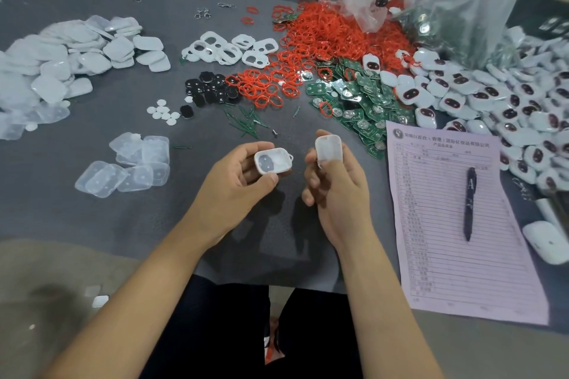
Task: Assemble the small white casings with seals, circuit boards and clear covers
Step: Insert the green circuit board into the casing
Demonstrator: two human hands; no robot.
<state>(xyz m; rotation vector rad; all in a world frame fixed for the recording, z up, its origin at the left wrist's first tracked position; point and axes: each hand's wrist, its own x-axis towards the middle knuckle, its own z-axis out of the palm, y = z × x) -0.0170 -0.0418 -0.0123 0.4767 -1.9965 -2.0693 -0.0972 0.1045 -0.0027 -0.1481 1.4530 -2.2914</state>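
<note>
Open white casing (272,160), clear cover (328,148)

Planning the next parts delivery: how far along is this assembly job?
Done: a pile of closed white units lies at right. In hand: the left hand holds an open white casing; the right hand holds a clear cover. Left: heaps of red seals, green circuit boards and loose covers remain.

grey table (92,224) | red seals (323,37) | green circuit boards (360,101) | clear covers (129,169) | pink form (462,255) | pen (469,203)

Red seals (326,37), green circuit boards (357,95), pink form (455,224)
</note>
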